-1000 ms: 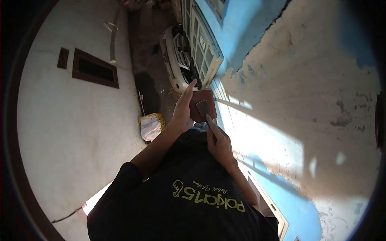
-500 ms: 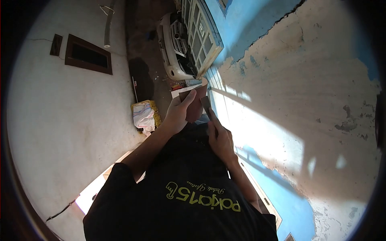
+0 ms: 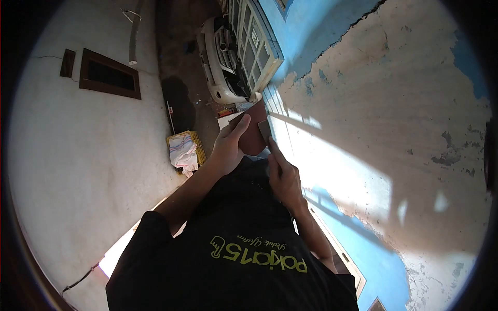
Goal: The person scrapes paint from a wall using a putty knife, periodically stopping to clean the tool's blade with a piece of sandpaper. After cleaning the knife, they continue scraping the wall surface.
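Note:
A reddish-brown curved sheet (image 3: 251, 136) is gripped at its left side by my left hand (image 3: 228, 147), the thumb lying on its face. My right hand (image 3: 284, 179) is closed on a small dark flat piece (image 3: 264, 132), its index finger stretched along it. That piece overlaps the right edge of the sheet; whether they touch is hard to tell. Both hands are in front of my black shirt (image 3: 223, 228).
Beyond the hands stand a white car (image 3: 220, 62) and a white-framed grille (image 3: 257, 46). A yellow crate (image 3: 198, 147) with a cloth (image 3: 182, 152) sits at the left wall (image 3: 104, 155). A peeling blue wall (image 3: 353, 140) rises on the right.
The sheet has turned so that more of its brown face shows. The dark piece now overlaps its right side, and the view has shifted slightly.

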`<state>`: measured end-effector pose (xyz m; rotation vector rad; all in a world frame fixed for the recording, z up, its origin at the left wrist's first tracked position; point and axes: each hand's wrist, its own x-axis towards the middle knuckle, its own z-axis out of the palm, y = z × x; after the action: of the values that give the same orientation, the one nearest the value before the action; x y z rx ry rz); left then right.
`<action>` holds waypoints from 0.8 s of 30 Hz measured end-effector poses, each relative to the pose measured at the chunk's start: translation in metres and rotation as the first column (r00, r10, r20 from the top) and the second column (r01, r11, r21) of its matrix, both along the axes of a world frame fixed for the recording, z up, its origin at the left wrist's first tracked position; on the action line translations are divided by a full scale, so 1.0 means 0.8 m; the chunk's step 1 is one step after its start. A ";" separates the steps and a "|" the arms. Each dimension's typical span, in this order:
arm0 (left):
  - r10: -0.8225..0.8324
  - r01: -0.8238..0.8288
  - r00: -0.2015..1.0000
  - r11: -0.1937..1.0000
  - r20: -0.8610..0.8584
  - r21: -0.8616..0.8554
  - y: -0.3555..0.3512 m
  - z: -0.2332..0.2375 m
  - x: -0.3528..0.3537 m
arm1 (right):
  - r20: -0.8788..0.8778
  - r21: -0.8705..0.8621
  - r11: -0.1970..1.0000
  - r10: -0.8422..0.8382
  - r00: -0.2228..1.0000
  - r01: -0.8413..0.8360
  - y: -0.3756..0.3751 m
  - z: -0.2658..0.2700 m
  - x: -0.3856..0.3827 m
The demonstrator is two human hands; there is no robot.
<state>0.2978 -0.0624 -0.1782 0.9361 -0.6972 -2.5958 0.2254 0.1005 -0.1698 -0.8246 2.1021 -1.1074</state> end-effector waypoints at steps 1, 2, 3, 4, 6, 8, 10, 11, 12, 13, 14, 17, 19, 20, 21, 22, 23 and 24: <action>-0.008 0.008 1.000 1.000 -0.007 -0.008 -0.002 -0.004 0.002 | -0.068 -0.091 0.996 0.018 0.998 -0.024 0.001 -0.005 0.006; -0.018 0.018 1.000 1.000 -0.013 -0.015 -0.006 -0.010 0.006 | -0.135 -0.178 0.983 0.028 0.990 -0.052 0.002 -0.008 0.010; -0.030 0.030 0.999 0.999 -0.021 -0.021 -0.008 -0.010 0.007 | -0.069 -0.101 0.995 0.010 0.998 -0.017 0.002 -0.005 0.009; -0.028 0.027 0.999 0.999 -0.019 -0.025 -0.005 -0.008 0.005 | -0.007 -0.020 1.000 -0.013 1.000 0.013 0.002 0.001 0.005; -0.016 0.015 1.000 0.999 -0.013 -0.032 0.000 0.000 0.003 | 0.047 0.032 0.999 -0.036 0.998 0.035 0.003 0.003 0.004; -0.016 0.015 0.999 1.000 -0.042 -0.026 -0.005 -0.013 0.007 | 0.037 -0.034 0.999 -0.026 0.999 0.027 0.004 -0.002 0.008; -0.028 0.026 0.999 0.999 -0.046 -0.032 -0.006 -0.012 0.009 | 0.008 -0.028 1.000 0.007 1.000 -0.007 0.005 0.003 0.009; -0.035 0.033 0.999 0.999 -0.041 -0.041 -0.004 -0.008 0.009 | -0.011 -0.024 0.999 0.022 1.000 -0.022 0.006 0.005 0.007; -0.040 0.038 0.999 0.998 -0.037 -0.050 -0.002 -0.005 0.008 | 0.010 -0.011 1.000 -0.016 1.000 0.016 0.007 0.002 0.004; -0.040 0.038 0.999 0.998 -0.025 -0.058 0.002 -0.005 0.007 | 0.032 0.003 0.999 -0.053 0.998 0.053 0.007 -0.003 0.002; -0.037 0.036 0.999 0.997 -0.013 -0.070 0.004 -0.005 0.006 | 0.054 0.014 0.996 -0.088 0.995 0.087 0.006 -0.006 0.000; -0.024 0.023 1.000 0.995 -0.009 -0.095 0.002 -0.004 0.007 | -0.251 -0.184 0.981 0.012 0.968 -0.060 0.009 -0.006 0.014; -0.027 0.033 0.999 0.971 0.030 -0.239 0.004 -0.015 0.004 | -0.133 -0.073 0.997 -0.011 0.991 0.002 0.010 -0.008 0.009; -0.022 0.049 0.997 0.927 0.079 -0.371 0.009 -0.037 0.005 | -0.042 0.003 0.999 -0.043 0.998 0.043 0.006 -0.003 0.003; -0.013 0.042 0.997 0.931 0.082 -0.363 0.009 -0.036 0.004 | 0.049 0.081 0.994 -0.081 0.996 0.076 0.004 0.001 0.000; -0.004 0.034 0.996 0.934 0.086 -0.355 0.009 -0.033 0.002 | -0.003 0.035 0.999 -0.032 0.999 0.032 0.005 0.002 0.005; 0.005 0.004 0.999 0.978 0.045 -0.209 0.002 -0.027 0.002 | -0.057 -0.015 1.000 0.012 0.998 -0.013 0.007 0.005 0.015; 0.016 -0.016 1.000 0.998 0.007 -0.057 -0.004 -0.018 0.000 | -0.071 -0.027 0.999 0.032 0.997 -0.034 0.006 0.005 0.017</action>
<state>0.2977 -0.0653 -0.1924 0.9307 -0.7581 -2.5463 0.2387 0.1055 -0.1659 -0.9214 2.1266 -1.1079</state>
